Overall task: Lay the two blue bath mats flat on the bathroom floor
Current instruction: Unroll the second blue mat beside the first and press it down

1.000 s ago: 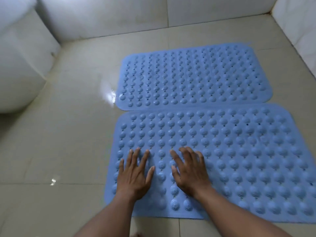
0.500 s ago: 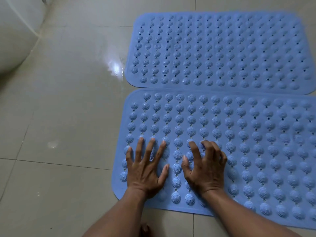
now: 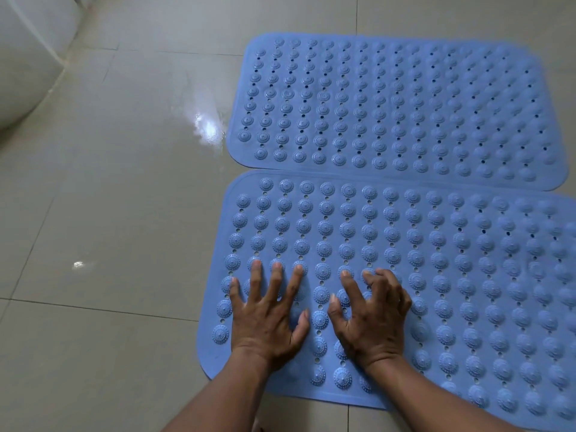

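Note:
Two blue bath mats with rows of round bumps and small holes lie flat on the tiled floor, side by side along their long edges. The far mat (image 3: 399, 104) sits at the upper right. The near mat (image 3: 436, 260) runs off the frame's right edge. My left hand (image 3: 268, 316) rests palm down with fingers spread on the near mat's left end. My right hand (image 3: 371, 319) presses beside it, fingers bent, fingertips on the bumps. Neither hand holds anything.
Beige floor tiles (image 3: 118, 213) with a wet sheen spread to the left of the mats. A white curved fixture (image 3: 28, 54) stands at the upper left corner.
The view has tilted down and shifted, so the walls have left the frame and the mats sit further right. Both hands stay pressed on the near mat's left end; the right fingers have curled.

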Available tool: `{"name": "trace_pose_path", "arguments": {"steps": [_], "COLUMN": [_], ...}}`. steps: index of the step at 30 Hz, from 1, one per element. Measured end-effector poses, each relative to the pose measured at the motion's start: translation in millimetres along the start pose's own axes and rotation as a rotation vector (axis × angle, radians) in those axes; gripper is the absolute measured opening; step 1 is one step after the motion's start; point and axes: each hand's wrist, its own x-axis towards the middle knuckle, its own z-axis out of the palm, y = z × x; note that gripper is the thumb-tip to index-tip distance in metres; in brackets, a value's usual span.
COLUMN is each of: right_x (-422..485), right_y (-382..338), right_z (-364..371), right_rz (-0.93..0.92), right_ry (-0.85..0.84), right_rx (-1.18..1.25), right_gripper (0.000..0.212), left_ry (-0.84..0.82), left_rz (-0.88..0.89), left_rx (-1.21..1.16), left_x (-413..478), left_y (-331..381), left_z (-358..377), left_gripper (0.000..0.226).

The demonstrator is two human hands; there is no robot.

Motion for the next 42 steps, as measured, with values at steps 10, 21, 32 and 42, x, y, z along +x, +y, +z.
{"name": "trace_pose_path", "arguments": {"steps": [10, 21, 32, 42], "right_x": [-3, 4, 2, 150], "right_y": [7, 10, 21, 45], "right_z": [-8, -10, -49, -163], "right_rz": [-0.034, -0.037, -0.187, -0.118], "right_ry": [-0.011, -0.071, -0.46, -0.766], "right_rx": [0.047, 0.01, 0.02, -0.099], "right_gripper": [0.045, 0.036, 0.06, 0.045], "left_ry": [-0.078, -0.258, -0.317, -0.186], "left_rz": [-0.032, -0.055, -0.211, 0.069], "left_rx": [-0.012, 0.028, -0.042, -0.056], "left_x": [-4, 2, -10, 71], "left_y": [3, 6, 35, 95], "left_z": [-14, -17, -29, -156], "left_gripper": [0.079, 0.079, 0.076, 0.056]}}
